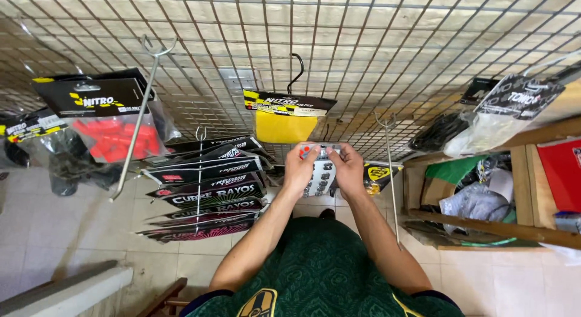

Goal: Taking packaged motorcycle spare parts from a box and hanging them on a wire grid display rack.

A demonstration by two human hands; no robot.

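Both of my hands hold one small flat packet [321,167], a grey card with dark shapes on it and a red spot at its top. My left hand [299,170] grips its left edge and my right hand [348,168] grips its right edge. The packet is close to a wire grid panel [363,56] hung with goods. Just above it a yellow sponge-like item under a black and yellow header card [284,118] hangs from a black hook. A bare metal peg [392,178] sticks out right of my right hand.
Several dark flat packets [209,193] hang stacked on a peg at left. A bag of red parts [115,138] hangs further left beside another long bare peg [136,126]. Bagged black items [484,120] hang at right, above a wooden box [484,226] of mixed goods.
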